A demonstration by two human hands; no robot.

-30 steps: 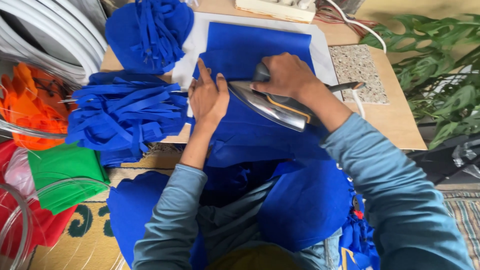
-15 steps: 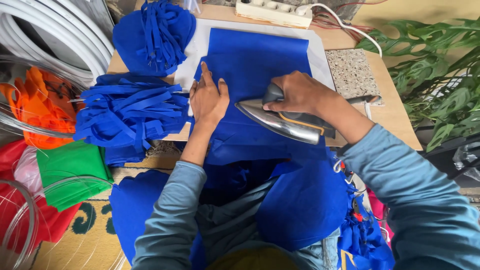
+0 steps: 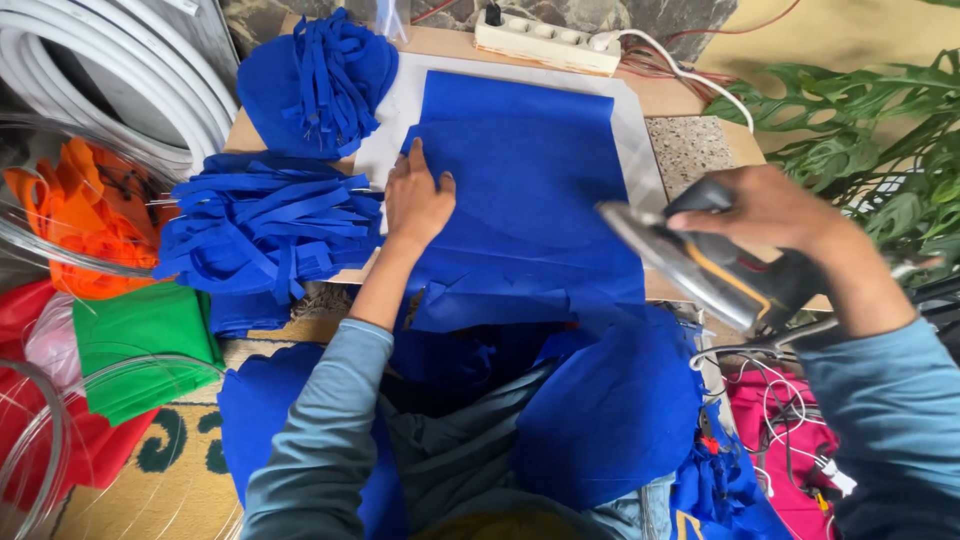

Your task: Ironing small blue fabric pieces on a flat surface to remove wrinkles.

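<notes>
A flat sheet of blue fabric (image 3: 530,190) lies on a white-covered board (image 3: 395,120). My left hand (image 3: 417,200) presses flat on the fabric's left edge, fingers spread. My right hand (image 3: 770,210) grips the handle of a clothes iron (image 3: 690,262), lifted off the cloth and tilted at the right edge of the board, soleplate facing left. More blue fabric (image 3: 600,410) drapes over my lap.
Piles of blue fabric strips (image 3: 265,230) and blue pieces (image 3: 315,80) lie to the left. Orange cloth (image 3: 75,215), green cloth (image 3: 140,345) and red cloth sit further left. A white power strip (image 3: 545,40) is at the back, a plant (image 3: 880,130) right, white hoses (image 3: 110,70) top left.
My right hand has lifted the iron off the blue fabric and swung it to the right, past the board's edge. My left hand stays on the cloth.
</notes>
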